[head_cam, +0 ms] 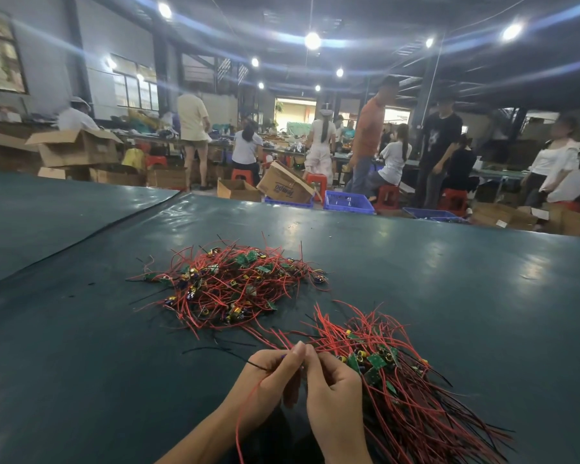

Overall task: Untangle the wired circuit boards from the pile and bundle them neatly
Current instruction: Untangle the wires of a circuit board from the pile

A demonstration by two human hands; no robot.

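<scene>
Green table: left hand pinches a red wire, right hand grips the red-wired bundle.

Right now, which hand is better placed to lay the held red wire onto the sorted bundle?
Right, probably. The right hand lies against the bundle, which spreads on its side of the table. The left hand, gripping the red wire, would have to cross over the right to get there.

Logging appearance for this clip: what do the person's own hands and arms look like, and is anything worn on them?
Both the left hand and the right hand are bare, with no gloves. No rings, watch or bracelet show. The forearms are uncovered as far as the frame's lower edge, with no sleeve in view. The one clearly visible thumbnail looks longish and unpainted.
</scene>
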